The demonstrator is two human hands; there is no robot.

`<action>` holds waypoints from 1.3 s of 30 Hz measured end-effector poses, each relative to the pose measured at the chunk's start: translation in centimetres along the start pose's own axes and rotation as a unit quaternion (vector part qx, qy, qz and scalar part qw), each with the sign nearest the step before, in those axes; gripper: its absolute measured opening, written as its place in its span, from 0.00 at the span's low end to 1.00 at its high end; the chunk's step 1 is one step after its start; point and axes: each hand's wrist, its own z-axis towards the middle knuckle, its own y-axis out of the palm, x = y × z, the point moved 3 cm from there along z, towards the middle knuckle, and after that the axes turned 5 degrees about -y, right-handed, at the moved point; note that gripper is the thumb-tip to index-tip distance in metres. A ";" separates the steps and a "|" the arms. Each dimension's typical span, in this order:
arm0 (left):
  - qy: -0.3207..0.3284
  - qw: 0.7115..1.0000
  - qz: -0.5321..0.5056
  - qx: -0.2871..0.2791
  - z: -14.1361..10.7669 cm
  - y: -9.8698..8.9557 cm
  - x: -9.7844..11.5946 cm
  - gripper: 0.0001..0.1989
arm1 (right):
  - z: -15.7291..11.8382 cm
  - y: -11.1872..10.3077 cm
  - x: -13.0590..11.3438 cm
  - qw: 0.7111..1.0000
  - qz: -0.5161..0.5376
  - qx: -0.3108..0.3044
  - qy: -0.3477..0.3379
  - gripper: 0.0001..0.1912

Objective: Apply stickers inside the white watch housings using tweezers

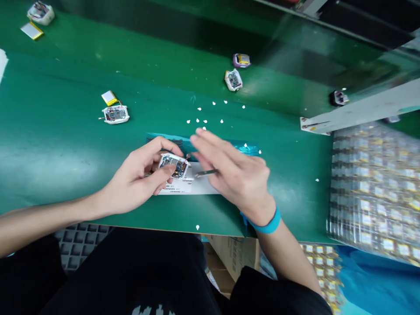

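Note:
My left hand (141, 175) grips a small white watch case (175, 166) with its circuit board exposed, the thumb lying over the board. Tweezers (206, 173) stick out from under my right hand (234, 175), which is closed around them and slightly blurred. Their tips point at the case but stay a little apart from it. A small part on a wire (188, 156) shows at the case's upper right corner. Beneath both hands lie a white printed label sheet (205, 186) and a strip of blue film (234, 146).
Several small white pieces (197, 120) are scattered on the green table (65, 148). An open case (116, 114) with a yellow-edged battery (109, 98) lies to the left. More cases (233, 80) sit farther back. Stacked clear trays (374, 188) stand at the right, beside a white bracket (361, 107).

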 end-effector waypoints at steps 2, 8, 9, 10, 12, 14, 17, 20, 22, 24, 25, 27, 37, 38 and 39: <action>-0.005 1.000 0.002 -0.008 0.0 0.0 -0.1 0.05 | -0.3 0.1 -0.7 0.997 0.009 -0.041 -0.059 0.17; -0.010 1.000 0.017 -0.016 0.0 0.0 -0.1 0.09 | -0.5 -0.4 -1.0 0.992 0.046 -0.065 -0.093 0.19; -0.006 1.000 0.021 -0.009 -0.1 0.1 -0.1 0.09 | -0.5 -0.4 -1.2 0.992 0.049 -0.067 -0.099 0.19; 0.000 1.000 0.027 0.000 -0.1 0.1 0.0 0.09 | -0.5 -0.4 -1.4 0.991 0.050 -0.069 -0.105 0.19; 0.009 0.999 0.041 0.018 -0.2 0.2 0.0 0.09 | -0.4 -0.2 -1.8 0.990 0.053 -0.067 -0.108 0.19; 0.014 0.998 0.053 0.026 -0.3 0.4 -0.1 0.09 | -0.3 0.1 -2.2 0.992 0.061 -0.065 -0.091 0.18; 0.024 0.996 0.075 0.037 -0.7 0.6 -0.4 0.10 | -0.3 0.7 -2.8 0.994 0.076 -0.052 -0.052 0.20; 0.040 0.989 0.124 0.066 -1.0 0.5 -0.8 0.10 | -0.3 1.1 -3.4 0.995 0.091 -0.029 -0.042 0.21; 0.063 0.983 0.147 0.086 -1.2 0.4 -0.8 0.09 | -0.3 1.3 -3.6 0.995 0.090 -0.029 -0.035 0.22; 0.096 0.979 0.151 0.098 -1.2 0.4 -0.6 0.07 | -0.3 1.3 -3.6 0.994 0.099 -0.038 -0.018 0.24; 0.111 0.978 0.149 0.099 -1.2 0.4 -0.6 0.07 | -0.2 1.3 -3.6 0.992 0.118 -0.041 -0.008 0.25; 0.132 0.975 0.148 0.096 -1.1 0.4 -0.5 0.06 | -0.1 1.1 -3.2 0.980 0.193 -0.038 0.016 0.25; 0.145 0.975 0.148 0.081 -1.2 0.5 -0.7 0.08 | 0.5 1.8 -1.8 0.818 0.488 -0.073 0.296 0.14; 0.139 0.977 0.141 0.077 -1.2 0.6 -0.7 0.08 | 0.4 1.9 -1.9 0.798 0.512 -0.073 0.310 0.16; 0.135 0.979 0.133 0.072 -1.2 0.6 -0.7 0.09 | 0.4 2.1 -1.9 0.783 0.530 -0.071 0.318 0.16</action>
